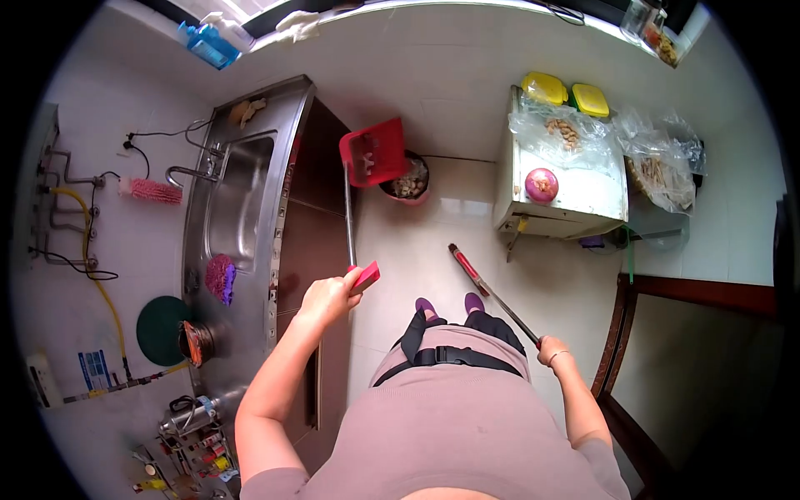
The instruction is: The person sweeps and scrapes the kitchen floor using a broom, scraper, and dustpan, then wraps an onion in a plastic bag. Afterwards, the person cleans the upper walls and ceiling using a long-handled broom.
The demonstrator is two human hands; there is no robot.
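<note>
My left hand (331,297) is wrapped round the red grip of a long-handled dustpan (385,147). The dustpan's red pan is raised and tilted at the edge of a pink bin (410,198), which has pale litter inside. Some small pale bits still lie in the pan. Down by my right side, my right hand (553,352) grips the handle of a broom (468,265). The broom's red head with dark bristles is low over the tiles, ahead of my feet.
A steel sink counter (293,100) runs along the left. At the right stands a white cabinet (505,196) bearing a red onion (542,185), plastic bags and yellow-lidded boxes (590,99). A dark wooden door frame (612,333) is at the lower right. Pale floor tiles (400,250) lie between.
</note>
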